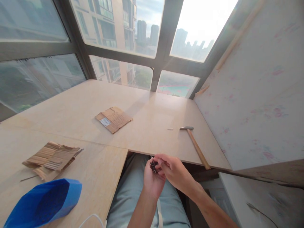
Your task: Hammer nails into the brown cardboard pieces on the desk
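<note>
At the frame's lower centre, we hold the small dark part [154, 169] in our cupped left hand [153, 183], apparently for support, while our right hand [175, 171] bends over it, its grip unclear, and the hammer [196, 144] lies at right, presumably for easy reach.

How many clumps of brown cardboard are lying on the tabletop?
2: a flat piece with a white label, near the middle, and a crumpled clump at left, beyond the blue container. More layers may hide within the crumpled clump.
</note>
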A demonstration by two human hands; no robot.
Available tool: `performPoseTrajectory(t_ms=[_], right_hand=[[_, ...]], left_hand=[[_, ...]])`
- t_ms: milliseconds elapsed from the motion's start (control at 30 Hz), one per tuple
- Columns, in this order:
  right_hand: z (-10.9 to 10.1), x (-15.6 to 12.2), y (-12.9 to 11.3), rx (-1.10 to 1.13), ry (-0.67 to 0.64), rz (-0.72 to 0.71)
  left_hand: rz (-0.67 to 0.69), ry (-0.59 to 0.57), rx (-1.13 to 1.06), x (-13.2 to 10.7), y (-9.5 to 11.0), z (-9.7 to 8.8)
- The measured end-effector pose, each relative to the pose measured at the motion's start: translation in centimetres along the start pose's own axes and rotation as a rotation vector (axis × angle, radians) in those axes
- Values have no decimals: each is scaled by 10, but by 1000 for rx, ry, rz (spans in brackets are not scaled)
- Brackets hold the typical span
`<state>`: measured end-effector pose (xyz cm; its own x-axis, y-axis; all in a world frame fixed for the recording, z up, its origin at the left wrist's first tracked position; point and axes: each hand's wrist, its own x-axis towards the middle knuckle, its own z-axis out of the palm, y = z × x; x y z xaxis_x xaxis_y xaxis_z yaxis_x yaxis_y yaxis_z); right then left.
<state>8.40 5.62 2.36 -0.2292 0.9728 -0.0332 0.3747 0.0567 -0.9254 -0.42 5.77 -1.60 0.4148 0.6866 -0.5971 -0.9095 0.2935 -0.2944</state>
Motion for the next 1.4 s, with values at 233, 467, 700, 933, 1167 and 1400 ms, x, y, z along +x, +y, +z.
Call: performPoseTrajectory(t_ms=[233, 467, 700, 933, 1167, 1400], right_hand=[[15, -8, 4, 273, 293, -34], [16, -20, 19, 186, 569, -118], [-1, -25, 5, -215, 116, -308], [13, -27, 8, -324, -36, -350], [28, -28, 14, -394, -52, -330], [33, -20, 9, -594, -129, -499]], left_hand=[[68, -37, 0, -7, 2, 8], [189, 107, 153, -12, 1, 1], [272, 10, 401, -19, 11, -13], [243, 78, 363, -30, 21, -15], [271, 21, 432, -33, 27, -26], [213, 81, 356, -44, 29, -28]])
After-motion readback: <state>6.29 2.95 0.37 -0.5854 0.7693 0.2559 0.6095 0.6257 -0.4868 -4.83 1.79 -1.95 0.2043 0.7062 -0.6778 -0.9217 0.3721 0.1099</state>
